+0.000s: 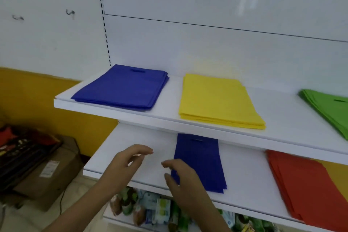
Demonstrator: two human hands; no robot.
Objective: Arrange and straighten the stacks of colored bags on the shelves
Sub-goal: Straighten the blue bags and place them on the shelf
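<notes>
cardboard box: floor, left | packaged goods: bottom shelf | yellow wall band: behind box

Bare white lower shelf is lying open left of the small blue stack; upper shelf is overhanging its far part, limiting room above.

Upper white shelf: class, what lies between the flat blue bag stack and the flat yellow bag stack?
Head view: only bare white shelf separates the blue stack and yellow stack.
</notes>
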